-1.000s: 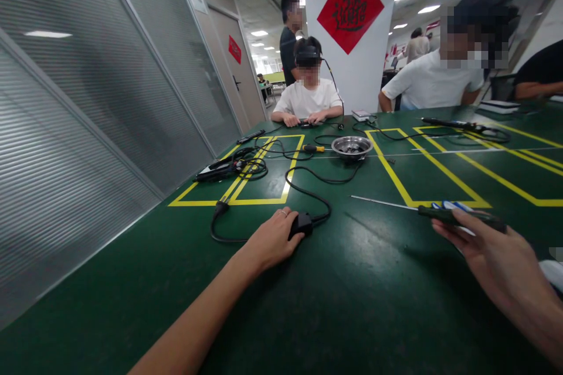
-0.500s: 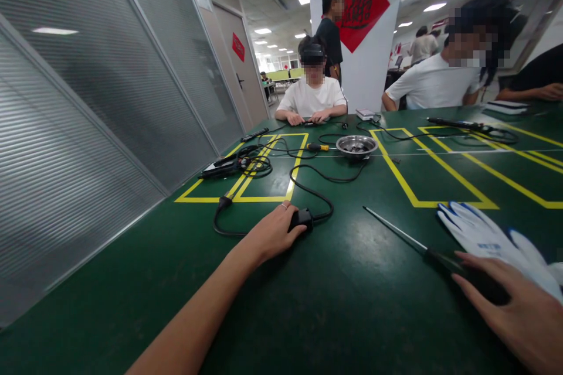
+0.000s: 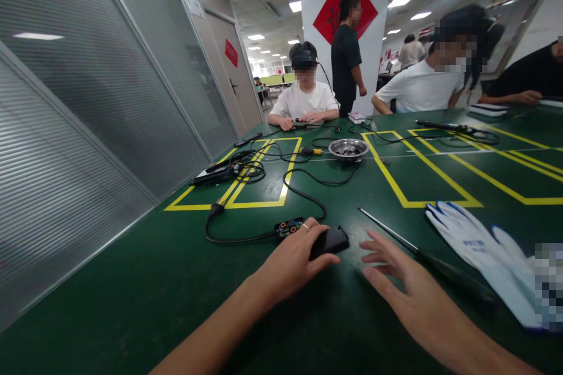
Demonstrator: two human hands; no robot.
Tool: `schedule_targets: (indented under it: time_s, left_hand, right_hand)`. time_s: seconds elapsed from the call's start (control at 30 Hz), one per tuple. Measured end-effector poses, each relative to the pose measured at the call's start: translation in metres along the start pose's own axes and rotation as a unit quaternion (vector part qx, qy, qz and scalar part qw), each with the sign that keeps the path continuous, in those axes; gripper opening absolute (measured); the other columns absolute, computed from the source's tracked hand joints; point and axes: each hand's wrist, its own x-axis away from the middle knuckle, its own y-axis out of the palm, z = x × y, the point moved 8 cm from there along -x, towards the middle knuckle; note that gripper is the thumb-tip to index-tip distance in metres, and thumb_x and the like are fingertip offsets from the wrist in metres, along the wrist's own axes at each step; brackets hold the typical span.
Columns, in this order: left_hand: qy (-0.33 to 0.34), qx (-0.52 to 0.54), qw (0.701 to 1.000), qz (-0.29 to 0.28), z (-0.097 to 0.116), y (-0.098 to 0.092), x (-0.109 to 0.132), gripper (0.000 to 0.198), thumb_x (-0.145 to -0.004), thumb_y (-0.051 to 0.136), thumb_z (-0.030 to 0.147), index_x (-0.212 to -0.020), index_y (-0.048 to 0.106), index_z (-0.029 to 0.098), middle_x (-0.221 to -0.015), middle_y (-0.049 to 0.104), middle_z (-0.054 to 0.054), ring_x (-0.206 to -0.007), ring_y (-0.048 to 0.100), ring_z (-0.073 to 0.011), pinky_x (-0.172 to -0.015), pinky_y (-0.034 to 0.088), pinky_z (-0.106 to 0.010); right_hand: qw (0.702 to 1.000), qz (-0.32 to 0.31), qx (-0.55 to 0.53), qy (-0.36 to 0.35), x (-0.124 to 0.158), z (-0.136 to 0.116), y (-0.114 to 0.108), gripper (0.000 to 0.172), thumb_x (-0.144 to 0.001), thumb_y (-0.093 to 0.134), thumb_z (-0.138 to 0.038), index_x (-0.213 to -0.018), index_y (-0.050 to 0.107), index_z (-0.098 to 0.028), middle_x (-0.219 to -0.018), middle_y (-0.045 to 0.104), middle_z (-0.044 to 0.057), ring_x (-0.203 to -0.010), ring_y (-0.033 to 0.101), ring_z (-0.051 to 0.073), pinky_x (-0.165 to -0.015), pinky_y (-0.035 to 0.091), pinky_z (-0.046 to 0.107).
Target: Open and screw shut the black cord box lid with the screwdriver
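Observation:
My left hand [image 3: 305, 249] is closed on a black plastic housing cover [image 3: 333, 241], gripping it between thumb and fingers. Just beyond that hand lies an exposed circuit board [image 3: 288, 227] with copper-coloured coils, wired to a black cord [image 3: 237, 241] with a plug [image 3: 217, 210]; part of the board is hidden by my fingers. My right hand [image 3: 391, 269] holds nothing, its fingers apart, a short way right of the cover. Beside it a long screwdriver [image 3: 391, 231] with a dark handle rests on the green table [image 3: 176, 281].
White gloves with blue trim [image 3: 475, 246] lie at right. Farther back are a metal bowl [image 3: 348, 151] with small dark parts, a yellow-handled screwdriver [image 3: 311, 152] and tangled cables [image 3: 250, 170]. A person [image 3: 305, 96] in a headset sits opposite, hands on the table.
My left hand has moved right with the cover, and the circuit board now shows. My right hand has left the screwdriver handle and come left towards the cover.

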Motion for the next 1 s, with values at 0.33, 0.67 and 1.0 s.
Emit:
schedule_targets:
  time_s: [0.33, 0.67, 1.0]
  left_hand:
    - [-0.042, 0.044, 0.998, -0.008, 0.024, 0.032, 0.007, 0.053, -0.083, 0.055, 0.06, -0.12, 0.05, 0.023, -0.108, 0.056, -0.006, -0.091, 0.059, -0.0212, -0.081, 0.049, -0.032]
    - [-0.156, -0.246, 0.956, 0.046, -0.073, -0.028, 0.001, 0.054, -0.088, 0.047, 0.057, -0.122, 0.05, 0.015, -0.121, 0.051, -0.016, -0.108, 0.054, -0.0323, -0.089, 0.044, -0.044]
    - [-0.128, -0.124, 0.982, -0.067, -0.094, -0.016, 0.0, 0.044, -0.091, 0.041, 0.054, -0.124, 0.052, 0.026, -0.118, 0.051, -0.008, -0.098, 0.061, -0.025, -0.088, 0.047, -0.037]
  right_hand:
    - [0.861, -0.101, -0.485, 0.112, -0.014, 0.032, 0.063, 0.051, -0.072, 0.072, -0.026, -0.12, 0.056, -0.021, -0.122, 0.063, 0.008, -0.116, 0.057, 0.02, -0.106, 0.037, 0.039]
    - [0.807, -0.038, -0.55, 0.213, -0.053, 0.053, 0.029, 0.039, -0.083, 0.055, -0.037, -0.117, 0.054, -0.017, -0.096, 0.068, 0.01, -0.089, 0.065, 0.022, -0.086, 0.049, 0.041]
    - [0.821, 0.022, -0.534, 0.202, -0.096, 0.073, 0.011, 0.035, -0.087, 0.044, -0.027, -0.118, 0.053, -0.015, -0.092, 0.067, 0.012, -0.073, 0.064, 0.018, -0.065, 0.052, 0.031]
